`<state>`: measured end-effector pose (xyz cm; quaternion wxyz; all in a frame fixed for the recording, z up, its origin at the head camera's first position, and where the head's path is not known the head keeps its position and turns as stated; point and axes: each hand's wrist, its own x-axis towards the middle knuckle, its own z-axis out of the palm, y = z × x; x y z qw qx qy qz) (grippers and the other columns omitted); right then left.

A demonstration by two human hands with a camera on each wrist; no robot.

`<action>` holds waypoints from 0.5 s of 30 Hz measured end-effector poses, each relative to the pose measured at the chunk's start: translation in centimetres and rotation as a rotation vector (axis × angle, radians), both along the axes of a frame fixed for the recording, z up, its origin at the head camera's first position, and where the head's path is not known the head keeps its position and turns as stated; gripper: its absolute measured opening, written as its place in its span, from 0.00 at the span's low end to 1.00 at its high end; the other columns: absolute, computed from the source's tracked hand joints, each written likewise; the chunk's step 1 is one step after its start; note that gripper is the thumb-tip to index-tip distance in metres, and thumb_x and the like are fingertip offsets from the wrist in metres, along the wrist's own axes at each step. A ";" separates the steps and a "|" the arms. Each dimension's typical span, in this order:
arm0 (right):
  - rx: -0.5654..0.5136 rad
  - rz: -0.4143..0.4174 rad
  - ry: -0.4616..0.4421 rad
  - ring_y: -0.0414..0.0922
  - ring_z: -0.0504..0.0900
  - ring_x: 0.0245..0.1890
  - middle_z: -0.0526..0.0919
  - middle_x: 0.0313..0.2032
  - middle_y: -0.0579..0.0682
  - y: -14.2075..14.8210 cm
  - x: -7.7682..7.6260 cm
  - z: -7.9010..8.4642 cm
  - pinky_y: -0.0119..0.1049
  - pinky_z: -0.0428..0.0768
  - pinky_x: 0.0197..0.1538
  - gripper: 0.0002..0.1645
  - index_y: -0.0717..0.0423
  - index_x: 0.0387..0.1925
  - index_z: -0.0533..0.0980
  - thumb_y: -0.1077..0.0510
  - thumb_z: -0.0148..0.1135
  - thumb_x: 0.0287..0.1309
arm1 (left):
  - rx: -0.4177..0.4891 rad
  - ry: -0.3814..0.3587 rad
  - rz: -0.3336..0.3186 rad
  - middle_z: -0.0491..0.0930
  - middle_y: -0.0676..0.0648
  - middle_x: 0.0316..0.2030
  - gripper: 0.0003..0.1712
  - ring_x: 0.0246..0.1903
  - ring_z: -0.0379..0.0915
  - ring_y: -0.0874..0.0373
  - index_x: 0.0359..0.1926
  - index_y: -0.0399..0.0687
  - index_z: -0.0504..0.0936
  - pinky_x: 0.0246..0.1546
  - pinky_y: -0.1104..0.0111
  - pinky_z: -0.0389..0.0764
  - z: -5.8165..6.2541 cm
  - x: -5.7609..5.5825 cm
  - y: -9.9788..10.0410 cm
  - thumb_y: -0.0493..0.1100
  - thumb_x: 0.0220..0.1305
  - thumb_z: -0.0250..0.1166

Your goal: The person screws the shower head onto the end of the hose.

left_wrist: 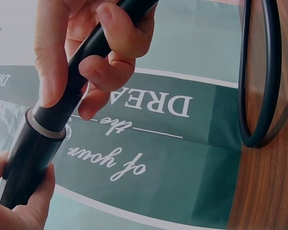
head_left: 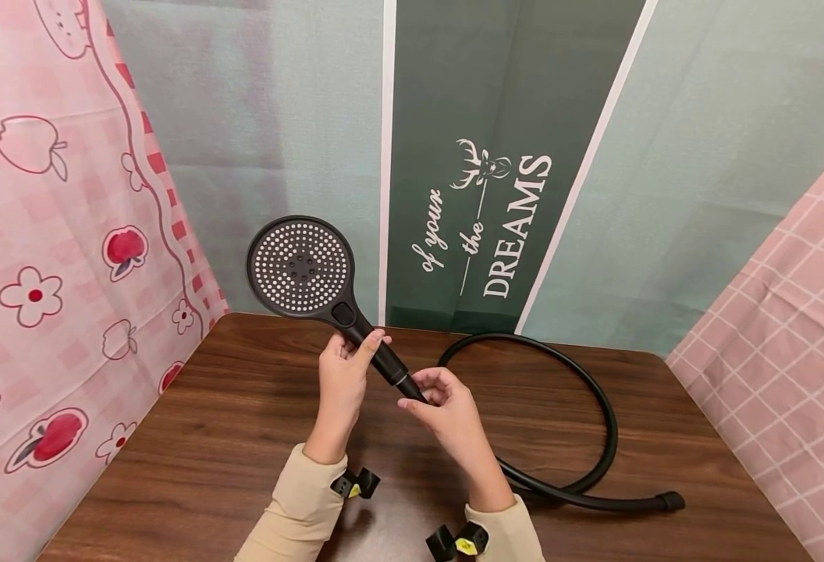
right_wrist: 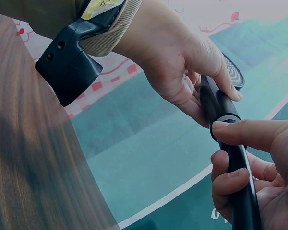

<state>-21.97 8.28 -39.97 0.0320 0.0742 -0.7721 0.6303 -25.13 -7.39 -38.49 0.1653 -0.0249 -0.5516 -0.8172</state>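
Note:
A black shower head (head_left: 301,265) with pale nozzles is held tilted above the table, its face toward the head camera. My left hand (head_left: 342,382) grips its handle (left_wrist: 26,160) between thumb and fingers. At the handle's lower end, my right hand (head_left: 450,410) pinches the end of a black hose (head_left: 605,437). In the left wrist view, the hose's end piece (left_wrist: 55,110) meets the handle in line, with a pale ring at the joint. In the right wrist view, my right thumb lies close to that joint. I cannot tell how far the parts are engaged.
The hose loops across the right of the brown wooden table (head_left: 243,437); its other end (head_left: 672,501) lies near the right side. Behind hangs a green cloth (head_left: 496,94) with lettering. Pink patterned cloths stand at left (head_left: 68,234) and right (head_left: 791,375).

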 end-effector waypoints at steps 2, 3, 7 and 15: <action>0.005 -0.004 0.000 0.39 0.73 0.25 0.82 0.35 0.58 0.0 0.0 0.0 0.29 0.70 0.27 0.20 0.61 0.44 0.78 0.66 0.75 0.49 | 0.001 0.000 0.000 0.88 0.50 0.33 0.16 0.36 0.86 0.63 0.49 0.35 0.74 0.45 0.74 0.81 0.0 0.0 0.0 0.39 0.66 0.67; 0.008 -0.006 0.001 0.39 0.74 0.25 0.82 0.35 0.58 0.0 0.0 0.0 0.29 0.70 0.27 0.20 0.61 0.44 0.78 0.65 0.76 0.49 | 0.001 0.000 0.000 0.87 0.51 0.32 0.16 0.37 0.86 0.63 0.49 0.35 0.74 0.45 0.74 0.81 0.0 0.0 0.0 0.39 0.66 0.67; 0.007 -0.005 0.000 0.39 0.74 0.25 0.82 0.34 0.57 0.0 0.0 0.1 0.29 0.70 0.26 0.19 0.61 0.44 0.78 0.65 0.75 0.49 | 0.004 0.003 0.006 0.87 0.51 0.32 0.15 0.38 0.87 0.59 0.49 0.35 0.75 0.44 0.74 0.81 0.0 0.0 0.1 0.38 0.66 0.66; 0.009 0.003 -0.005 0.36 0.68 0.19 0.82 0.29 0.55 0.1 0.1 0.3 0.28 0.67 0.22 0.17 0.61 0.42 0.79 0.64 0.75 0.50 | 0.012 0.011 0.015 0.87 0.50 0.32 0.14 0.39 0.87 0.56 0.48 0.35 0.75 0.44 0.74 0.81 -0.1 0.0 0.2 0.37 0.66 0.66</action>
